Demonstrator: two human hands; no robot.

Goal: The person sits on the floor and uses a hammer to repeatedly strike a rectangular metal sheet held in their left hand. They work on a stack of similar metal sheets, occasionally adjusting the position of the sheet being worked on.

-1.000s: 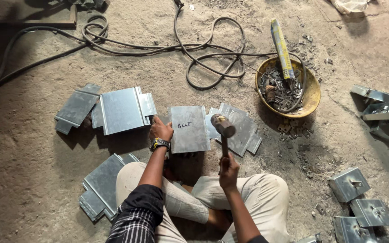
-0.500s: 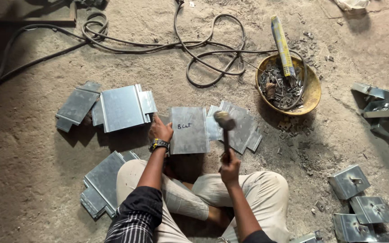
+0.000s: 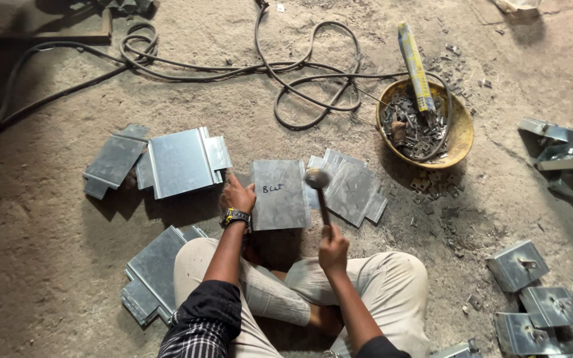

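Our right hand (image 3: 333, 250) is closed around the hammer (image 3: 318, 180), whose handle points away from us, its head apparently over the right edge of the metal sheet (image 3: 278, 194) that our left hand (image 3: 239, 197) presses flat on the floor.

Shiny grey flat metal sheet (image 3: 278, 193); yellow round bowl (image 3: 460, 130) of dark scrap; black coiled cable (image 3: 300, 93); beige trousers (image 3: 392, 285); black-and-white checked sleeve (image 3: 200, 328); dusty brown floor (image 3: 48, 265).

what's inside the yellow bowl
The yellow bowl holds a heap of small grey metal scraps, with a long yellow-wrapped packet leaning over its rim. The bowl's bottom is covered by the heap.
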